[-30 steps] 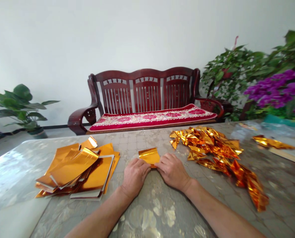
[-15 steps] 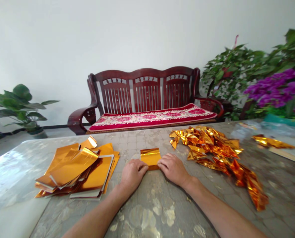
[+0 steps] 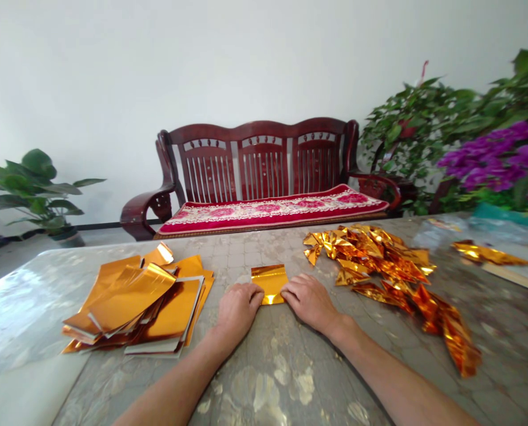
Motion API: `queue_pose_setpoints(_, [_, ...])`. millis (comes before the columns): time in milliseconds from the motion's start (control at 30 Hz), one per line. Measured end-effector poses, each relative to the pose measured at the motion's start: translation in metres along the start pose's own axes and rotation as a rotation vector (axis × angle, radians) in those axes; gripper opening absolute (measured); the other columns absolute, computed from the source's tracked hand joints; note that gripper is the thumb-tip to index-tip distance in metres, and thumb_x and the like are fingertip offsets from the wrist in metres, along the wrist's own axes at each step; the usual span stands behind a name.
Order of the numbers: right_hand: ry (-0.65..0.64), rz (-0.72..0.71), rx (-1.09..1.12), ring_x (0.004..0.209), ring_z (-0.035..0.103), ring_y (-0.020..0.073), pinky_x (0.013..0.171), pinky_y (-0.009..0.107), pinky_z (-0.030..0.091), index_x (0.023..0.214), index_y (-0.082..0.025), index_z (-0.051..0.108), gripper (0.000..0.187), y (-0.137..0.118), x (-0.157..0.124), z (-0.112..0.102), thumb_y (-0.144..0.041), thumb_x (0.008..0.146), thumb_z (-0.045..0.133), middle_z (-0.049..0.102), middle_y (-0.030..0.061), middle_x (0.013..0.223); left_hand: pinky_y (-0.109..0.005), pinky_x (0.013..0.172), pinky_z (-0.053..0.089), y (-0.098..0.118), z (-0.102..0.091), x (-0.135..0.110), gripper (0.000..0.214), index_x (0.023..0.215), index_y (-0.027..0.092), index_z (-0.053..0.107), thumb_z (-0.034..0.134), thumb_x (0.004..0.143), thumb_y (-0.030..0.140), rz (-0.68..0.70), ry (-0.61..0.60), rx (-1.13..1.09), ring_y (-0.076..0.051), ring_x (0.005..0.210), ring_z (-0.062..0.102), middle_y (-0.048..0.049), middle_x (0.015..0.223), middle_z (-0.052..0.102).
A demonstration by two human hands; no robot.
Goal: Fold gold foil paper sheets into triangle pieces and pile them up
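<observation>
A small sheet of gold foil paper [image 3: 269, 283] lies at the middle of the table, its near edge curled up and catching the light. My left hand [image 3: 240, 305] pinches the near left corner between thumb and curled fingers. At the near right corner my right hand [image 3: 309, 300] grips the same sheet in a like pinch. Left of my hands is a loose stack of gold foil paper sheets [image 3: 131, 302] with pale backs. To the right spreads a heap of folded gold foil pieces [image 3: 379, 254], pointed and crumpled in shape.
The patterned grey table [image 3: 264, 378] carries a clear plastic bag [image 3: 439, 231] and a single folded foil piece [image 3: 490, 254] at the far right. Behind stands a dark red wooden bench [image 3: 261, 160] with a red floral cover. Leafy plants [image 3: 441, 118] and purple flowers [image 3: 499, 157] crowd the right.
The near edge of the gold sheet has turned from dark to bright as it rolls slightly under my fingers. Both hands stay almost in place.
</observation>
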State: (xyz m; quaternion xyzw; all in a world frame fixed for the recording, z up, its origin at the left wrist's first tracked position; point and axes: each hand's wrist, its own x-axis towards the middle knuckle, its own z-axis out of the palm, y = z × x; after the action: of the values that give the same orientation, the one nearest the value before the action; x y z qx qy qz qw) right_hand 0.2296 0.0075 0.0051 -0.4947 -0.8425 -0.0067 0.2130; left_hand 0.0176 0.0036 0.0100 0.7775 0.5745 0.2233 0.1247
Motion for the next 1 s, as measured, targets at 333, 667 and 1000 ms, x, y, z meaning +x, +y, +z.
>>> queue_pose_setpoints(333, [0.000,0.004,-0.016,0.085,0.055,0.0184,0.077,0.031,0.037,0.086,-0.023,0.070,0.016,-0.0007,0.0007,0.0002,-0.027,0.094,0.057,0.068,0.0012,0.084,-0.031,0.083,0.043,0.0012,0.0010,-0.0018,0.017,0.093,0.023,0.071,0.054,0.091,0.027,0.038,0.018,0.035,-0.020,0.093,0.063,-0.0029,0.092,0.072])
queue_pose_setpoints(667, [-0.005,0.027,0.000,0.086,0.056,0.0185,0.077,0.030,0.038,0.087,-0.024,0.071,0.013,0.0008,0.0010,0.0002,-0.029,0.092,0.060,0.069,0.0008,0.084,-0.031,0.084,0.042,0.0025,0.0008,-0.0026,0.015,0.096,0.023,0.069,0.055,0.091,0.026,0.057,0.010,0.101,-0.020,0.094,0.062,-0.0032,0.091,0.070])
queue_pose_setpoints(1000, [0.011,0.071,-0.020,0.087,0.057,0.0200,0.077,0.031,0.037,0.090,-0.024,0.068,0.007,0.0004,0.0007,0.0022,-0.029,0.090,0.063,0.070,0.0015,0.088,-0.031,0.083,0.044,0.0035,0.0024,-0.0045,0.013,0.101,0.024,0.066,0.057,0.091,0.025,0.130,0.059,0.178,-0.021,0.096,0.057,-0.0040,0.097,0.064])
